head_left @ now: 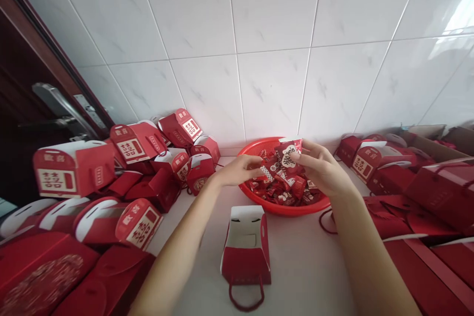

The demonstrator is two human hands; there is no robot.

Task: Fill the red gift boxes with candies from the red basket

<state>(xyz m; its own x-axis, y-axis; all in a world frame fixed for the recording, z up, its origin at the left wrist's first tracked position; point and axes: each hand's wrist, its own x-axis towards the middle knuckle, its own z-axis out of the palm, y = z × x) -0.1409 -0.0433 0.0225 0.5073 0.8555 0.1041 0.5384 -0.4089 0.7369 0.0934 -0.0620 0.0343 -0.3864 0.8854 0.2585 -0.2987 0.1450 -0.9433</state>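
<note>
Right hand (325, 170) pinching a packet (286, 157) above the basket (283, 211) of sweets (298, 187); left hand (239, 170) apart from it, over the basket's left rim, grip unclear; open box (246, 261) in front of the basket.

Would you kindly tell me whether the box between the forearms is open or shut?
Open: the red box has an uncovered top, and its pale inside shows through it.
</note>
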